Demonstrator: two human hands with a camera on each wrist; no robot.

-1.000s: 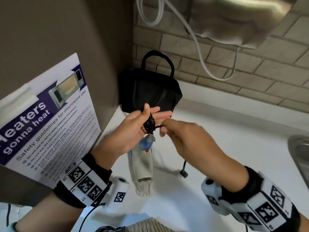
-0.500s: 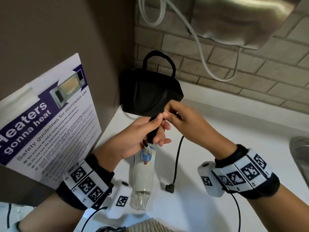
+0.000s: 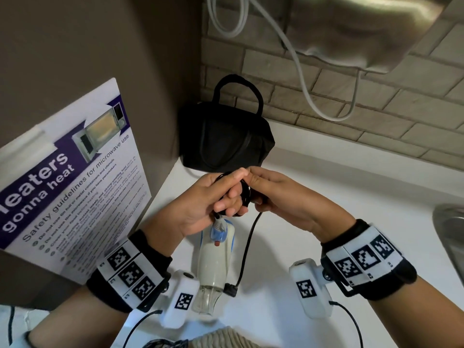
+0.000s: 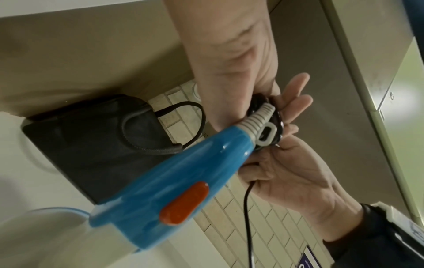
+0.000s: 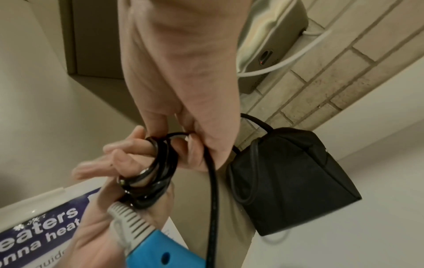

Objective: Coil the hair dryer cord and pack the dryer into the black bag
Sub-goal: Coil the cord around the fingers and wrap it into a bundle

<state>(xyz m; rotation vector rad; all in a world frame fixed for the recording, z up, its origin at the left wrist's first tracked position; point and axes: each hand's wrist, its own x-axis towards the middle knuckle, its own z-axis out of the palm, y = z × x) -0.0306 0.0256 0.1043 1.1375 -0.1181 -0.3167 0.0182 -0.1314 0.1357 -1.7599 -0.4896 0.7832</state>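
I see a black bag [image 3: 226, 139] on my white worktop [image 3: 326, 197]. The dryer [image 3: 213, 262] is white with a blue handle [image 4: 174, 181], an orange-red switch [image 4: 183, 203] and a grey ribbed collar [image 4: 259, 116]. Its cord [image 3: 247, 247] is glossy black. The wristbands [image 3: 361, 259] show black-and-white square codes; the poster [image 3: 67, 182] is purple and white.

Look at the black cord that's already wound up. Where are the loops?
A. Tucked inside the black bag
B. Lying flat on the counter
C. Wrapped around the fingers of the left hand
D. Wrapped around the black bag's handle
C: the wound loops of the cord circle the fingers of the left hand, while the right hand feeds the loose end.
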